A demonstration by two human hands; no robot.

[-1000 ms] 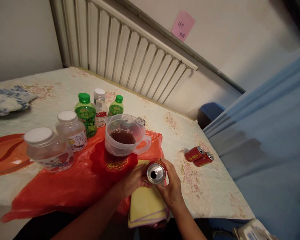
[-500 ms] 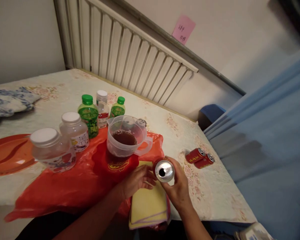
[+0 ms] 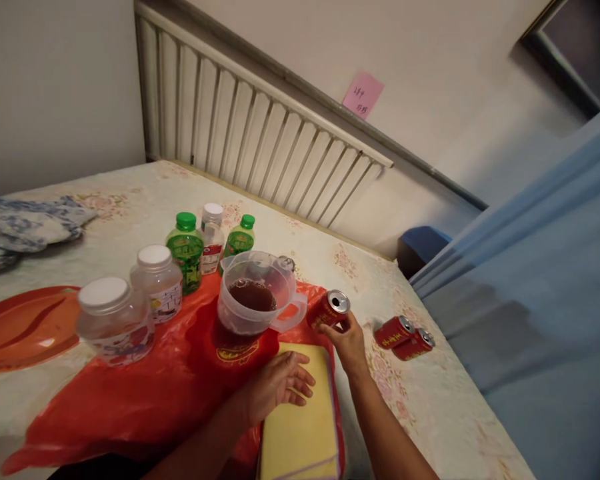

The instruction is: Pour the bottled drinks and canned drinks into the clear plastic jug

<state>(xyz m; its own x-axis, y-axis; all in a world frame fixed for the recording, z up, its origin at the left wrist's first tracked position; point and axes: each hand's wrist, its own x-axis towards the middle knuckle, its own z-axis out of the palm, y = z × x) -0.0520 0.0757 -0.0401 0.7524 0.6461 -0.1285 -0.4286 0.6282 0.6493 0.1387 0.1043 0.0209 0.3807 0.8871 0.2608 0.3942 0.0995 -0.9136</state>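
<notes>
Red can with silver top; clear jug of dark brown liquid; orange-red bag — yellow cloth; cream floral tablecloth — green-capped bottles.

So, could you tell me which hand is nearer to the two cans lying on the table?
Right. The right hand, holding a red can, is just beside the two lying cans; the left hand rests farther away on the yellow cloth.

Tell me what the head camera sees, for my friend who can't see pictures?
A person's right hand holds an opened red drink can tilted beside a clear plastic jug of dark liquid. The left hand rests flat on a yellow cloth. Two more red cans lie on the floral tablecloth.
</notes>
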